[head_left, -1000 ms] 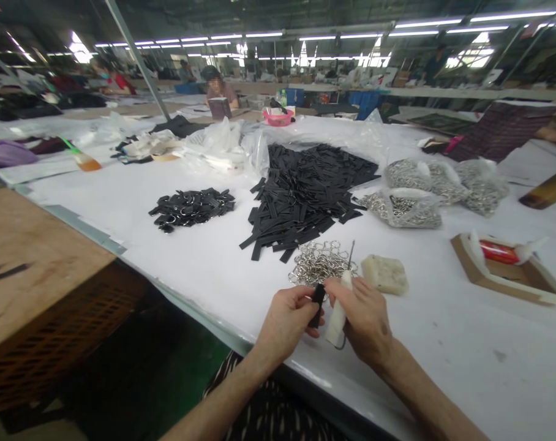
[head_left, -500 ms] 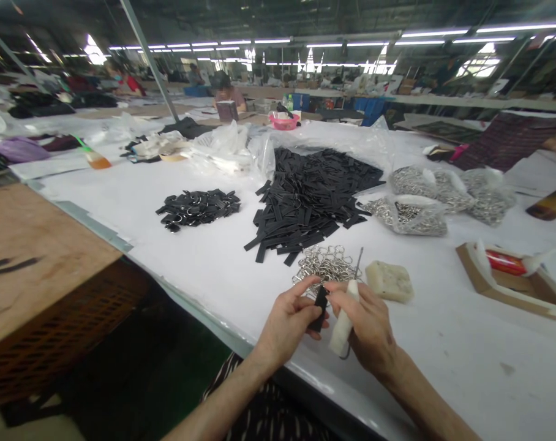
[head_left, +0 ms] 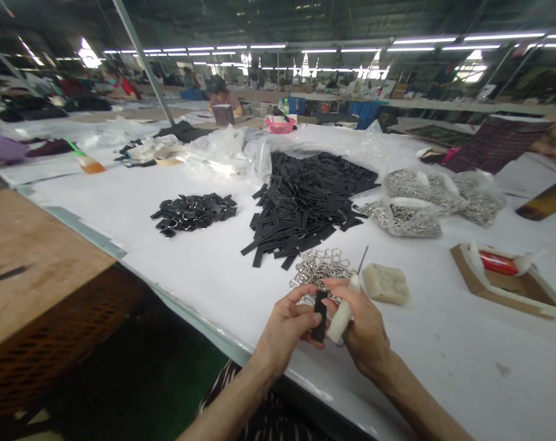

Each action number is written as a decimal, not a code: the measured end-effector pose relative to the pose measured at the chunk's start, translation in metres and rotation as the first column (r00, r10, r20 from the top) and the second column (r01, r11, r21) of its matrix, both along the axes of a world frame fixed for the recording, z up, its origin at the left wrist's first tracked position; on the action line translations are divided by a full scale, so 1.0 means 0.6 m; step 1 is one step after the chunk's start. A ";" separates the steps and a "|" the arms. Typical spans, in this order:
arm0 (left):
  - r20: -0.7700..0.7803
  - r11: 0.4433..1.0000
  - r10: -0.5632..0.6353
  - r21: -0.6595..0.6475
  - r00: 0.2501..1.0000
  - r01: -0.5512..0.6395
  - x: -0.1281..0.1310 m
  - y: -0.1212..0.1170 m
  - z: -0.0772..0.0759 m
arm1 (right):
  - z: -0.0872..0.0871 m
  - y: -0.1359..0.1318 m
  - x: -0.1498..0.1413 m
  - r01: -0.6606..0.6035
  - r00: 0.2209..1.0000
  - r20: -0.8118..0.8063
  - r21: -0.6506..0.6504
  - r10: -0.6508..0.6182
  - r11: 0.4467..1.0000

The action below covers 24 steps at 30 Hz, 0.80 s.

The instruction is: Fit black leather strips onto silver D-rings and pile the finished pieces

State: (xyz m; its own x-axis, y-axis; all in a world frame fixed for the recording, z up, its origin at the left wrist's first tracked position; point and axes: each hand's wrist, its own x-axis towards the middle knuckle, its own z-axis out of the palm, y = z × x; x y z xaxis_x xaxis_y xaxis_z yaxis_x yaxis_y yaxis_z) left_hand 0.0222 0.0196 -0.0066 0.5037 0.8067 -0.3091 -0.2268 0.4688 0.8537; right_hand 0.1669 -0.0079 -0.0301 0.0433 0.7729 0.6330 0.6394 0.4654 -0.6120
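My left hand (head_left: 289,321) pinches a short black strip (head_left: 320,315) upright between thumb and fingers. My right hand (head_left: 363,324) is wrapped round a white-handled tool (head_left: 341,320) with a thin metal rod sticking up from its top; its exact kind I cannot make out. The right fingertips are close to the strip's upper end; whether they touch it is unclear. Just beyond both hands is a heap of loose silvery metal rings (head_left: 321,264). To its right sits a pale yellowish block (head_left: 386,283).
A large pile of black strips (head_left: 305,202) lies ahead, with a smaller pile of strips with rings (head_left: 193,213) leftward. Clear bags of metal rings (head_left: 413,217) and a cardboard box (head_left: 471,282) holding a red tube (head_left: 498,263) are right. A person (head_left: 223,98) sits at the back.
The black strip has turned its flat face more toward me and sits slightly lower. My right hand has shifted a little, with the tool still in it. The whole view has moved slightly.
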 end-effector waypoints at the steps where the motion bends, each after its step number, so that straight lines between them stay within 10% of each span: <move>1: 0.003 1.000 -0.002 0.001 1.000 0.002 0.001 -0.001 -0.002 | -0.002 0.000 -0.001 0.000 0.999 -0.034 -0.038 -0.001 0.999; 11: -0.091 0.983 0.175 0.063 0.980 -0.170 -0.024 0.018 0.009 | 0.037 0.010 0.037 0.092 0.995 -0.030 -0.174 -0.099 0.980; 16: -0.136 0.982 0.188 0.052 0.973 -0.182 -0.044 0.022 0.000 | 0.044 0.009 0.038 -0.005 0.955 0.271 -0.385 0.118 0.923; 24: -0.091 0.957 0.289 0.040 0.953 -0.286 -0.058 0.019 -0.017 | 0.011 -0.002 -0.002 -0.036 0.895 0.401 -0.375 0.197 0.927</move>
